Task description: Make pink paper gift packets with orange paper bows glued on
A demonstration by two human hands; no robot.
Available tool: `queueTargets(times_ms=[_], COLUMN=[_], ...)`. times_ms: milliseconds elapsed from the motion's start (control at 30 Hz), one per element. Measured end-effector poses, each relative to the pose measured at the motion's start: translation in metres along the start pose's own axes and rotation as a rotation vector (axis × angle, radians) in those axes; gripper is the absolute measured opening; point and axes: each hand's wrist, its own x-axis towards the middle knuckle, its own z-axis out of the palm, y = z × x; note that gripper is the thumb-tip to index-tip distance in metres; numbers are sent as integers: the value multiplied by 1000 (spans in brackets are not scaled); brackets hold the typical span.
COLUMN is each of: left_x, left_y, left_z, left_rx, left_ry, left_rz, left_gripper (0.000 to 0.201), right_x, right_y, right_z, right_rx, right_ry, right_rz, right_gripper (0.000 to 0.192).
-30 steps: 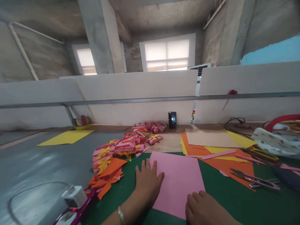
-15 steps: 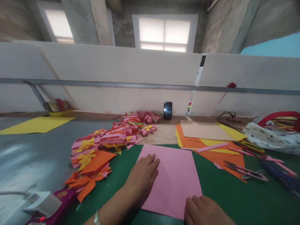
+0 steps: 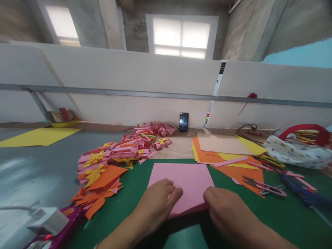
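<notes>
Far to the left of the left hand point(image 3: 155, 204), a white plug block point(image 3: 48, 221) sits on a purple tool point(image 3: 58, 230) at the near table edge. Just beyond and left of that hand lies a heap of folded pink, yellow and orange paper pieces point(image 3: 109, 162).

The left hand rests palm down, fingers loosely curled, on the near left corner of the pink paper sheet point(image 3: 181, 178), which lies on the green cutting mat point(image 3: 259, 214). The right hand point(image 3: 228, 211) presses the near right corner in the same way; whether either thumb is under the edge cannot be told. The near edge looks lifted between the two hands.

To the right of the right hand lie orange and yellow sheets point(image 3: 228, 155), then scissors point(image 3: 264, 188) and a blue tool point(image 3: 303, 195).

A likely risk: uneven pressure from the two hands could skew the sheet on the smooth mat and leave a crooked crease. A wide sweep of the right hand could also strike the scissors.
</notes>
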Motion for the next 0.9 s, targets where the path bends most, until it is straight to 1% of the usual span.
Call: queueTargets(times_ms=[67,100,200,233,267,333,400,433,467,500,533,567,600,633,667,700,733,767,833,900], left_x=[-7,-10,-15,-15,-16,-16,-13,-12,-10,-7,-5,-3,-2,0,1,2,2,4,6,9], left_y=[8,11,13,12,11,5,-2,-5,-8,-10,-12,-13,-14,-15,-16,-17,-18,-20,-24,-28], left_z=[-1,-1,-4,-7,-11,-18,-24,-25,-25,-24,-21,-19,-16,-13,-11,-10,-9,-8,-8,-8], left_rx=[-87,-74,92,115,92,-55,-252,-318,-331,-286,-196,-82,23,93,122,128,124,118,115,102], left_ry=[-33,-53,-107,-124,-153,-273,-420,-427,-360,-247,-126,-34,17,26,9,-11,-19,-14,10,36], left_rz=[-43,-62,-90,-90,-97,-112,-128,-134,-137,-136,-142,-149,-153,-160,-170,-181,-191,-197,-207,-204], left_gripper=[36,30,23,24,24,21,22,26,29,31,31,33,41,52,62,69,71,69,50,33], right_x=[6,8,12,12,13,13,12,12,12,11,11,10,9,7,6,5,3,3,2,4], right_y=[11,15,21,22,23,26,31,34,36,38,39,39,40,40,41,41,42,42,40,36], right_z=[-6,-8,-14,-16,-19,-23,-25,-24,-22,-19,-14,-9,-4,1,5,8,9,9,4,-5], right_rx=[43,67,193,250,313,473,666,760,835,885,914,929,937,944,950,956,962,969,970,959], right_ry=[-123,-170,-249,-271,-294,-354,-466,-540,-614,-676,-717,-733,-735,-732,-730,-737,-753,-767,-745,-654], right_rz=[115,144,140,132,129,119,90,73,60,59,63,67,70,75,81,88,93,97,88,36], right_gripper=[18,17,6,4,4,9,16,16,14,12,10,11,13,16,19,20,21,21,17,14])
